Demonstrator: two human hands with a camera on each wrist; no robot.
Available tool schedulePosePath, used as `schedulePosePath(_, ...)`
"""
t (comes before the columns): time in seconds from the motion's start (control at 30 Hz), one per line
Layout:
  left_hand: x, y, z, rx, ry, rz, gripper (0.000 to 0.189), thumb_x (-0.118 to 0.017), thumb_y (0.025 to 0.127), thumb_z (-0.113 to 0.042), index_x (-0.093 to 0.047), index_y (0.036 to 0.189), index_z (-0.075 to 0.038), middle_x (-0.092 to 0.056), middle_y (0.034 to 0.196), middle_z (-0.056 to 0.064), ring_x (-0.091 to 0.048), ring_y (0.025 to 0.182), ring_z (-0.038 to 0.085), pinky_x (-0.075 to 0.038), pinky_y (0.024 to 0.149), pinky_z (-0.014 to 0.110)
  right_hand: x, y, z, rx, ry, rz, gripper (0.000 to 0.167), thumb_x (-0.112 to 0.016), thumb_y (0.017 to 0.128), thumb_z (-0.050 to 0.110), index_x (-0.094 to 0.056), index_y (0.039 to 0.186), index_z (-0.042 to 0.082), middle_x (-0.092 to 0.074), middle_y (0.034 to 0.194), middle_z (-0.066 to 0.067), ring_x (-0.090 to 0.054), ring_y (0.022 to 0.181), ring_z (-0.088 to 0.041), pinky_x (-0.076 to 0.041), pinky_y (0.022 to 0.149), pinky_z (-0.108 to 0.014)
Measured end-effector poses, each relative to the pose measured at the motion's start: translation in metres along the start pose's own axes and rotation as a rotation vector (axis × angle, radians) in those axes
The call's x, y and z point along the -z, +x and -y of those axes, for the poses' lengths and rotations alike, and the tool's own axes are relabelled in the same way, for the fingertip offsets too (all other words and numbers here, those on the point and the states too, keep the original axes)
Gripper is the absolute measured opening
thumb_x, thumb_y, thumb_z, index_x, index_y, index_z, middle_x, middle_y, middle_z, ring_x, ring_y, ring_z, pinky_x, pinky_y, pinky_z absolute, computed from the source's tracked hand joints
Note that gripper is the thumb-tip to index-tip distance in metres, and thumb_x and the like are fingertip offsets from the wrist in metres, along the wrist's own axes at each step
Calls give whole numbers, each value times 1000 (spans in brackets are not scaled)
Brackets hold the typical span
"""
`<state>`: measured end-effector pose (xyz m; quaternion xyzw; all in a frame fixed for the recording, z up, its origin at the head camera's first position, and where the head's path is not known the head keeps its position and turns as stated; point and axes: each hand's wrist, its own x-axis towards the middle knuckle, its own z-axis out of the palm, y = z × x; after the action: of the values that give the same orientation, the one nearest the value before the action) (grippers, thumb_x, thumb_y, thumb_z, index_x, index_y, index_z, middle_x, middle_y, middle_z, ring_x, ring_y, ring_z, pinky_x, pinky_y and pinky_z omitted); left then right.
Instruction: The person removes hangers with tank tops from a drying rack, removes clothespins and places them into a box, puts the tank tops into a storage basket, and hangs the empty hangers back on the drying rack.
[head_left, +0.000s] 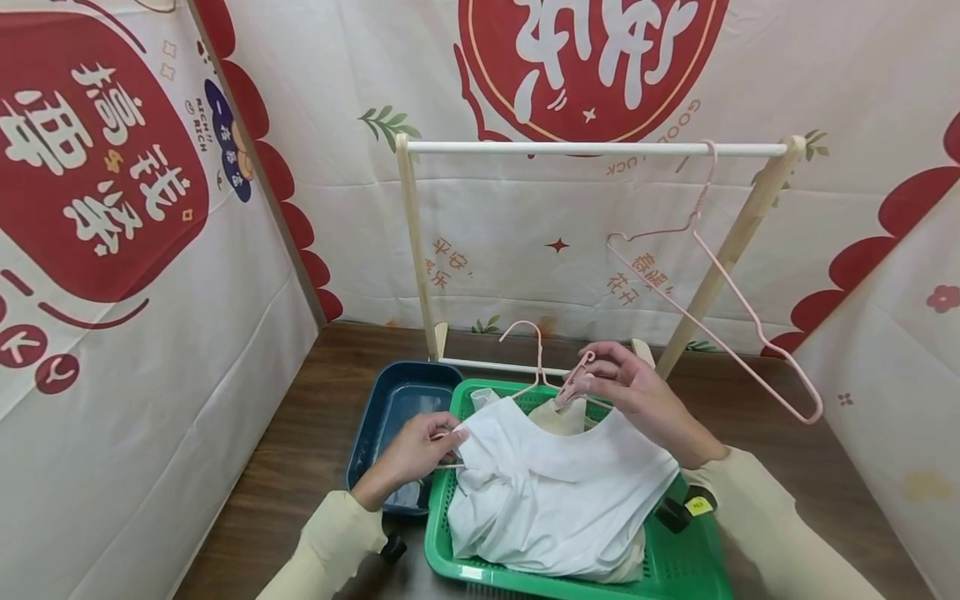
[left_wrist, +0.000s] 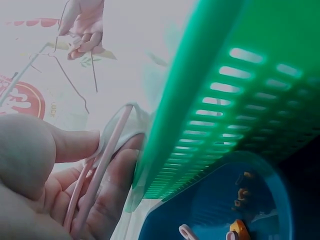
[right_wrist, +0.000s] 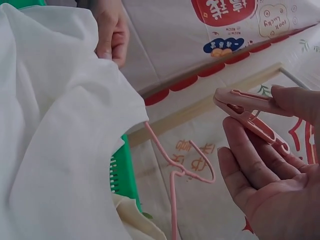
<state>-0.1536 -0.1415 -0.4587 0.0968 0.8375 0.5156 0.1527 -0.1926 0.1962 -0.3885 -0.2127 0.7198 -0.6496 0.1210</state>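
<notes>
A white garment [head_left: 555,492] lies over the green basket with a pink hanger [right_wrist: 173,200] inside its neckline, the hook standing out. At the garment's left shoulder, my left hand [head_left: 420,450] pinches the cloth together with the hanger's end, between thumb and fingers. My right hand [head_left: 645,396] holds a pink clothespin [right_wrist: 255,117] above the neckline, near the hanger's hook. In the right wrist view the clothespin sits between thumb and fingers, apart from the cloth. Cream cloth [head_left: 558,417] shows beneath the white garment.
The green basket [head_left: 697,567] stands before a rack with a white rail [head_left: 555,148]. Another pink hanger [head_left: 723,275] hangs at the rail's right end. Left of the basket is a dark blue basin [head_left: 375,404] with small pink and orange items. Printed cloth walls [head_left: 337,225] surround the table.
</notes>
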Motion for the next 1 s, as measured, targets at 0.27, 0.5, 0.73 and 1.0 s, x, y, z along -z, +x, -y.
schedulePosePath(0.27,-1,-1,-1,4,8,-1,17,-60,100,-29,-69,98,-15,-68,88,0,-62,75,17,-53,67,32,-16,11,3,10,-40,8,39,-63,97,10,-47,132,7,-72,104,3,-67,101,-12,-53,87,-23)
schedulePosePath(0.5,0,0,0,-5,2,-7,16,-60,100,-29,-69,99,-16,-69,91,0,-63,76,17,-53,69,32,-31,22,5,-25,13,10,54,-67,94,8,-41,140,-4,-66,108,1,-67,98,-9,-55,84,-23)
schedulePosePath(0.73,-1,1,0,-8,-7,-6,15,-60,100,-28,-69,96,-16,-69,91,1,-64,76,17,-53,69,33,-44,33,6,-51,34,4,51,-71,91,10,-46,134,0,-68,108,-2,-68,99,-12,-54,86,-24)
schedulePosePath(1.0,-1,1,1,-10,-4,-7,16,-60,100,-29,-69,96,-16,-68,89,0,-63,75,17,-53,67,33,-59,43,8,-122,-3,-5,48,-75,89,16,-50,129,6,-67,117,-16,-68,103,-17,-54,88,-28)
